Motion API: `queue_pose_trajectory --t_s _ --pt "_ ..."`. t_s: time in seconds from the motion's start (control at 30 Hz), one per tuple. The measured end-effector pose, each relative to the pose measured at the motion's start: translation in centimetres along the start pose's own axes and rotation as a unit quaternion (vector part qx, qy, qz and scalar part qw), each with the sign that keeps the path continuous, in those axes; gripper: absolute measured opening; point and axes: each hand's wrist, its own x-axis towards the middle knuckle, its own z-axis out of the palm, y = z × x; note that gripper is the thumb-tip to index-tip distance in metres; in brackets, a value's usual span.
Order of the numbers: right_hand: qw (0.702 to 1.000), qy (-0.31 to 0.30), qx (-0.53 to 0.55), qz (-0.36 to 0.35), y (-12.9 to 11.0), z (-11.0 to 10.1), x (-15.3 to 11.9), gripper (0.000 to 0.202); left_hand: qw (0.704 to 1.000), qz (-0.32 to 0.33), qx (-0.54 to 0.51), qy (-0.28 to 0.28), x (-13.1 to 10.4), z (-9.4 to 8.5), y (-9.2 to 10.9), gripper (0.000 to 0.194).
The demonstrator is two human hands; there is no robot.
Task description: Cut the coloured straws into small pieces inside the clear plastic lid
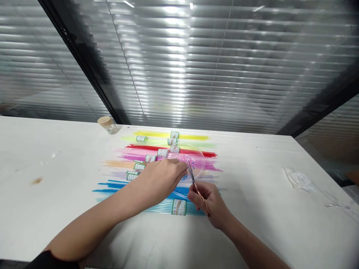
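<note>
Several bundles of coloured thin sticks (pixel 157 153) lie side by side on the white table (pixel 56 186), each wrapped with a paper label; colours run from yellow at the back to light blue at the front. A clear round plastic dish (pixel 196 155) rests on top of them. My left hand (pixel 161 177) lies over the bundles, fingertips pinched at the dish's near rim. My right hand (pixel 209 203) grips copper-coloured tweezers (pixel 196 186), whose tips point up to the left hand's fingertips. What is pinched there is too small to tell.
A small glass jar with a wooden lid (pixel 107 124) stands at the back left of the bundles. Crumpled clear plastic wrap (pixel 301 179) lies at the right, with more near the right edge (pixel 340 205). Glass walls with blinds rise behind the table.
</note>
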Motion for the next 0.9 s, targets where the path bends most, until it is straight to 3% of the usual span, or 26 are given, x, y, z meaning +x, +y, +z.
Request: queue_pose_trajectory --t_s 0.5,0.9 --pt "1.000 0.003 0.001 0.004 -0.06 0.04 0.00 0.050 1.000 -0.003 0.023 -0.015 0.12 0.00 0.32 0.027" --pt "1.000 0.027 -0.006 0.014 0.26 -0.09 0.09 0.050 1.000 -0.018 0.014 0.020 -0.34 -0.03 -0.09 0.033"
